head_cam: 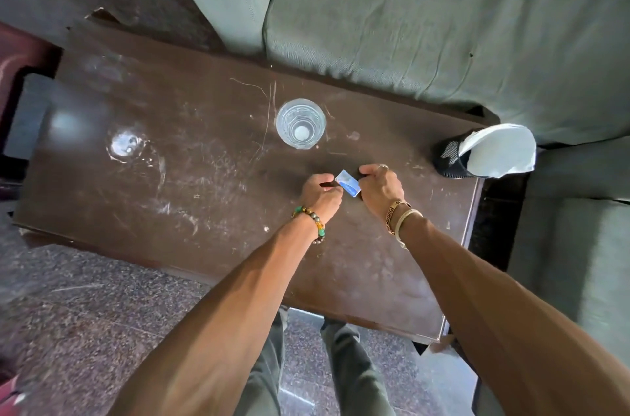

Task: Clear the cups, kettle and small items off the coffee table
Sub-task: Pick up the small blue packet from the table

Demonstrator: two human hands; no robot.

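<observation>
The left hand (320, 194) and right hand (381, 187) meet mid-frame, fingers curled, pinching a blue card (347, 186) by its edges, probably to lift it off the bench (204, 177). A glass (300, 123) stands just above them, not yet cleared.

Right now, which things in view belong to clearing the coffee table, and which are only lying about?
Belong to the job: glass cup; blue card, held between left hand and right hand; cap at the right end of the coffee table.
Only lying about: green sofa; pale ring marks; stone floor.
</observation>
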